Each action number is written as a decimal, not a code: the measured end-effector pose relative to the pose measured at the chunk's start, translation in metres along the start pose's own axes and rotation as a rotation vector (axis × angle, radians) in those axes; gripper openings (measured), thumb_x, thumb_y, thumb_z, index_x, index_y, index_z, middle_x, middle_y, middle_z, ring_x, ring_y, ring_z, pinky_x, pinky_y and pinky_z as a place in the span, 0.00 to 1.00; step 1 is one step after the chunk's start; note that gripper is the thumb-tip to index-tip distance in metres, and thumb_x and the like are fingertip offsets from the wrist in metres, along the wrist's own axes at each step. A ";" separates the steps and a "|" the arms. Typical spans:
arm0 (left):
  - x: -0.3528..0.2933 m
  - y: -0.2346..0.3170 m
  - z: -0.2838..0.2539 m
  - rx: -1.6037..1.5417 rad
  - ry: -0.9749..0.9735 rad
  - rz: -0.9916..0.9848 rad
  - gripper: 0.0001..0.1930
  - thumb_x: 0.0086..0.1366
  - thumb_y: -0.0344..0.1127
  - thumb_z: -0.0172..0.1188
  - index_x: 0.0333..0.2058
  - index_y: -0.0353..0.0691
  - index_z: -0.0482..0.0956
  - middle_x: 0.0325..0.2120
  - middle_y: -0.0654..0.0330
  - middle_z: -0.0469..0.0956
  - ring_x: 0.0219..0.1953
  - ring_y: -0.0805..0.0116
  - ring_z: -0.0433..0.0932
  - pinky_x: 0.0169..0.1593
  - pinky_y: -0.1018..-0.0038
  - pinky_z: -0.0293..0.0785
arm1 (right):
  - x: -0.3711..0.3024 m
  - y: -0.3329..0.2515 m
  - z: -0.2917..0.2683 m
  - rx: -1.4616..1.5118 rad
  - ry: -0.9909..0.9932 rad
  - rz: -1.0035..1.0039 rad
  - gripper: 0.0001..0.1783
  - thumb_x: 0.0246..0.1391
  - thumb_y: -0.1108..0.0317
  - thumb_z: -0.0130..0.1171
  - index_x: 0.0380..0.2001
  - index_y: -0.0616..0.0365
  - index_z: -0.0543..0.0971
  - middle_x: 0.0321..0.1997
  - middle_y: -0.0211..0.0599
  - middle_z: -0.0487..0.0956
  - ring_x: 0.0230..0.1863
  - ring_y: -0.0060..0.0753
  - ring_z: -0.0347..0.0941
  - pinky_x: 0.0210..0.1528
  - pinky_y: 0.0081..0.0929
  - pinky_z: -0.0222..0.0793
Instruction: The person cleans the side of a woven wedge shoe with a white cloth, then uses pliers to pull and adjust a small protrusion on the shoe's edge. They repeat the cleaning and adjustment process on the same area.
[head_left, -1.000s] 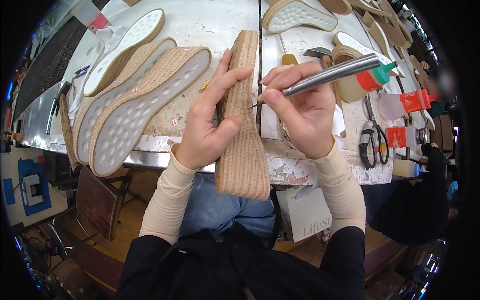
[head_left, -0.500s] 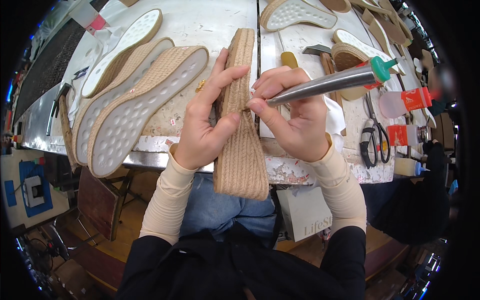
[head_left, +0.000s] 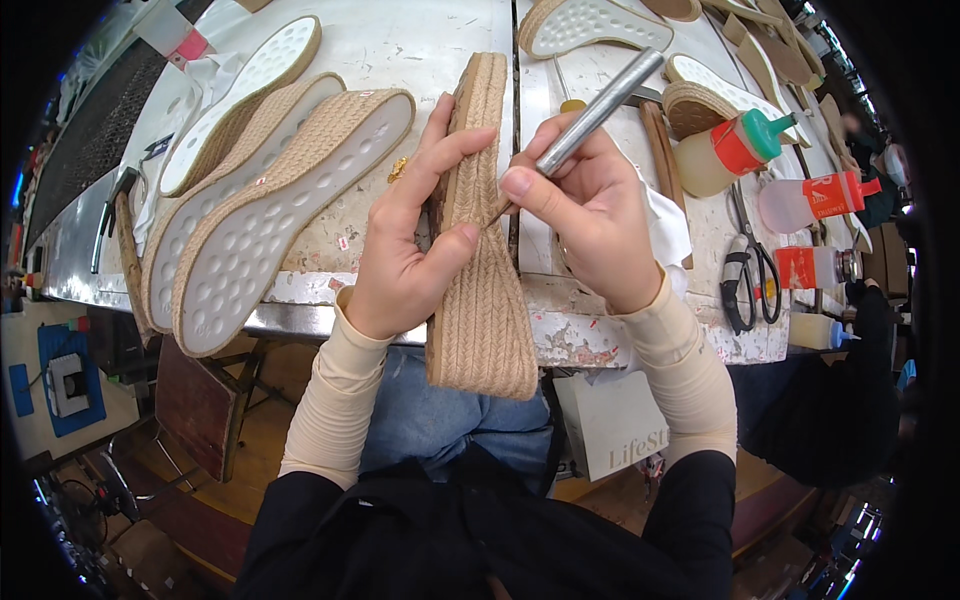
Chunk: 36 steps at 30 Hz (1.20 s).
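Observation:
A rope-braided wedge shoe sole point(head_left: 488, 310) stands on its edge in front of me, its lower end past the table's front edge. My left hand point(head_left: 405, 235) clasps it from the left, fingers over the top and thumb on the braid. On its right side, my right hand point(head_left: 595, 215) pinches a metal rod-shaped tool point(head_left: 610, 105) between thumb and fingers. The tool slants up to the right; its narrow lower end meets the braid near my left thumb. Whether that tip goes into the braid, I cannot tell.
Several braided wedge soles point(head_left: 290, 190) lie at left, beside a hammer point(head_left: 128, 215). On the right are black-handled scissors point(head_left: 750, 265), a green-capped bottle point(head_left: 715, 158), a pink bottle point(head_left: 812, 205) and a wooden handle point(head_left: 662, 160). The worn white table point(head_left: 400, 50) ends before my lap.
The tool's upper end has swung away from me and to the left, uncovering the green-capped bottle. My right hand has turned with it. The left hand and the sole have hardly moved.

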<state>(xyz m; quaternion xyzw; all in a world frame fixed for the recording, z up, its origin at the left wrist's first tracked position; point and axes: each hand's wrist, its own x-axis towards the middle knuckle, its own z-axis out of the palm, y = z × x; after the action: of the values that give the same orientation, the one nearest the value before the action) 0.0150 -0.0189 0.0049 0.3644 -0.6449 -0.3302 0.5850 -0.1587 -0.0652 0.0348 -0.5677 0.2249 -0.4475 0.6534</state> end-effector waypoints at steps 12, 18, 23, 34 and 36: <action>0.000 0.001 0.000 0.038 0.002 0.020 0.31 0.51 0.27 0.52 0.58 0.35 0.69 0.64 0.31 0.54 0.69 0.46 0.51 0.66 0.62 0.53 | -0.004 0.000 -0.002 -0.561 -0.083 -0.342 0.17 0.53 0.81 0.61 0.44 0.62 0.66 0.36 0.37 0.75 0.39 0.25 0.72 0.46 0.24 0.69; 0.000 0.001 0.001 0.001 0.012 0.002 0.30 0.51 0.28 0.52 0.57 0.35 0.69 0.64 0.31 0.54 0.69 0.46 0.52 0.66 0.61 0.53 | -0.005 0.000 -0.001 -0.418 -0.027 -0.359 0.14 0.53 0.82 0.60 0.41 0.62 0.68 0.37 0.39 0.75 0.39 0.27 0.73 0.45 0.24 0.70; 0.001 0.001 0.000 0.054 0.001 0.025 0.30 0.51 0.27 0.52 0.57 0.35 0.69 0.64 0.31 0.55 0.69 0.46 0.51 0.66 0.62 0.53 | -0.007 -0.001 -0.001 -0.602 -0.086 -0.398 0.14 0.52 0.82 0.61 0.40 0.62 0.68 0.37 0.39 0.75 0.39 0.28 0.73 0.44 0.24 0.70; 0.001 0.002 0.001 0.054 0.011 0.015 0.31 0.51 0.27 0.51 0.58 0.36 0.69 0.64 0.31 0.54 0.69 0.47 0.52 0.66 0.62 0.54 | -0.003 0.002 -0.001 -0.547 -0.036 -0.463 0.13 0.50 0.77 0.64 0.37 0.61 0.72 0.32 0.35 0.76 0.32 0.26 0.74 0.36 0.22 0.70; 0.001 0.001 0.001 0.058 0.008 0.016 0.31 0.51 0.27 0.51 0.58 0.36 0.69 0.64 0.31 0.54 0.69 0.47 0.52 0.66 0.63 0.54 | -0.003 0.002 -0.001 -0.575 -0.104 -0.470 0.15 0.52 0.82 0.61 0.39 0.61 0.68 0.36 0.40 0.75 0.38 0.29 0.74 0.43 0.25 0.71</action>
<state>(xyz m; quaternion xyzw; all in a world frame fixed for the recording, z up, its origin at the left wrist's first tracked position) 0.0139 -0.0190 0.0064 0.3776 -0.6547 -0.3052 0.5793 -0.1604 -0.0632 0.0320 -0.7860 0.1716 -0.4744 0.3574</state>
